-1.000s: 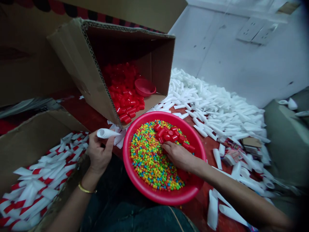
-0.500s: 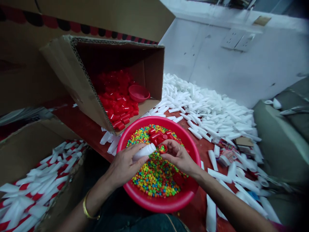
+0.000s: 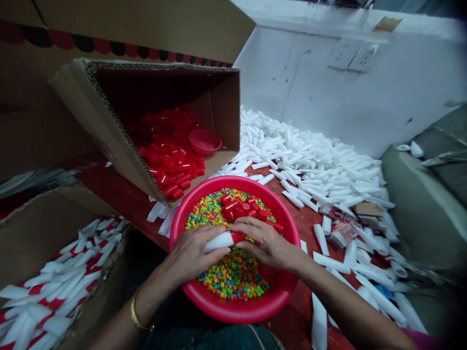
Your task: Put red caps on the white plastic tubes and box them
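the left hand (image 3: 193, 250) grips a white tube (image 3: 220, 241), the right hand (image 3: 268, 243) its red cap (image 3: 238, 237); colourful pellets (image 3: 235, 277) lie beneath.

two hands (image 3: 195, 253), one basin (image 3: 237, 312)

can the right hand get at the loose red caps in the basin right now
Probably yes: the right hand is beside the loose red caps, and nothing seems to stand between. It is busy, though, holding a red cap at the end of the white tube in the left hand.
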Tool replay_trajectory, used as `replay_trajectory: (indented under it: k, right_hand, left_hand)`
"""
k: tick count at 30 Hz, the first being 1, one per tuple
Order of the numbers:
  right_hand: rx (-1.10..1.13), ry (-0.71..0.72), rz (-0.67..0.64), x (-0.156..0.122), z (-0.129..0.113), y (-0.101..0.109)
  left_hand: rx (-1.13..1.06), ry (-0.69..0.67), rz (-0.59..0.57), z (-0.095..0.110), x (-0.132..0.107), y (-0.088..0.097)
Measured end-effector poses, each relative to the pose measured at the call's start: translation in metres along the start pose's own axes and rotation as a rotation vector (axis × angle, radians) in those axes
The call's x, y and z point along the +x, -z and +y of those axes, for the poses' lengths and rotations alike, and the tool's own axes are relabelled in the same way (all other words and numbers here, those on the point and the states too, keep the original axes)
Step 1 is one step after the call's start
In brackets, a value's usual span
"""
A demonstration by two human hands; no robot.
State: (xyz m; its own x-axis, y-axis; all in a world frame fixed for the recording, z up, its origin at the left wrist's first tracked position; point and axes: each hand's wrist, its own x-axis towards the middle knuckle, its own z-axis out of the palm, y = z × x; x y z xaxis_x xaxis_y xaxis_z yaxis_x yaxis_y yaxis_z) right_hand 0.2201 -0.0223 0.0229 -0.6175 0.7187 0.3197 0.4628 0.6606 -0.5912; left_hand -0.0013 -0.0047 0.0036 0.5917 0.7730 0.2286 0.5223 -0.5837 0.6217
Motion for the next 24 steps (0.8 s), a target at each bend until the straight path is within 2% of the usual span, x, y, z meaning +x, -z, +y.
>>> replay_trajectory:
  k: [3,6,7,9,12,16,18,21,24]
  right_hand:
    - [0.034,-0.173,-0.051,0.007,0.0,-0.005]
    - [0.023,-0.432,-0.022,0.013,-0.002,-0.011]
    - [0.015,-0.463,-0.004,0.014,-0.003,-0.011]
    - [0.007,-0.394,0.01,0.012,-0.008,-0.009]
    - [-0.047,-0.197,-0.011,0.004,-0.01,-0.002]
    - [-0.105,-0.157,-0.08,0.0,-0.005,-0.002]
    - [-0.076,-0.166,-0.092,0.004,-0.006,-0.005]
    - [-0.009,-0.18,-0.097,0.013,-0.015,-0.003]
    - [-0.022,-0.213,-0.109,0.015,-0.022,0.011]
  left_hand:
    - [0.047,-0.086,0.051,-0.001,-0.003,-0.002]
    - [0.101,-0.13,0.121,0.001,-0.004,-0.004]
    - [0.109,-0.119,0.13,0.002,-0.005,-0.004]
    - [0.088,-0.061,0.129,0.004,-0.005,-0.003]
    - [0.039,-0.008,0.093,0.004,-0.007,-0.001]
    - [0.147,-0.129,0.072,-0.001,-0.01,-0.002]
    - [0.213,-0.187,0.126,0.0,-0.011,-0.003]
    - [0.269,-0.228,0.265,0.005,-0.014,-0.003]
    - [0.311,-0.187,0.444,-0.003,-0.027,0.003]
